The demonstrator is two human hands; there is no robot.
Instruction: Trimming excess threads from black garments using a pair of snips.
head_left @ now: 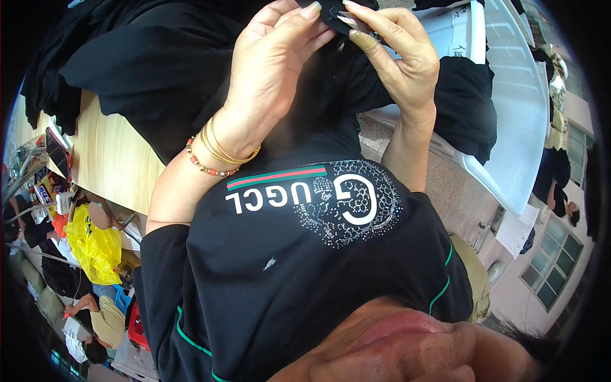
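Observation:
At the top edge, my left hand [270, 70] pinches a fold of black cloth [329, 14] between thumb and fingers. Close beside it, my right hand [407, 60] is closed on a small shiny metal tool [353, 21] with narrow blades, which looks like thread snips. The tool's blades touch or nearly touch the pinched fold; its rest is hidden by my fingers. More black fabric [159, 70] is heaped to the left of my hands and hangs below them.
A pale wooden tabletop [118, 153] lies to the left, with a dark red-edged flat object [57, 153] on it. At the right stands a large whitish plastic tub [519, 95] with black cloth [468, 105] over its edge. A yellow plastic bag [92, 245] and another person [107, 318] are at lower left.

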